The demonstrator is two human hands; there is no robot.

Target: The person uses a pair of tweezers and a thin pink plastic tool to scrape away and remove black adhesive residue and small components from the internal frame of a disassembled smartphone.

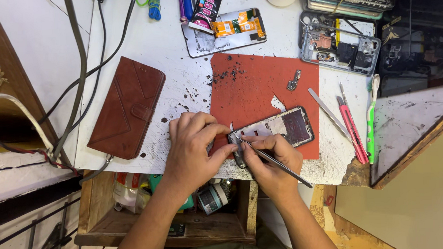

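The opened phone (276, 129) lies at the near edge of the red mat (260, 88); the left hand (195, 145) pinches its end with closed fingers; the right hand (270, 162) grips tweezers (273, 159), tip touching the phone; a brown wallet case (127, 107) lies left of the mat.

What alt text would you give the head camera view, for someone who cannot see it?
Seen from above, a left hand steadies an opened black phone frame on a rust-red work mat while the right hand works thin metal tweezers at its end. A brown leather wallet case lies to the left, a red utility knife to the right.
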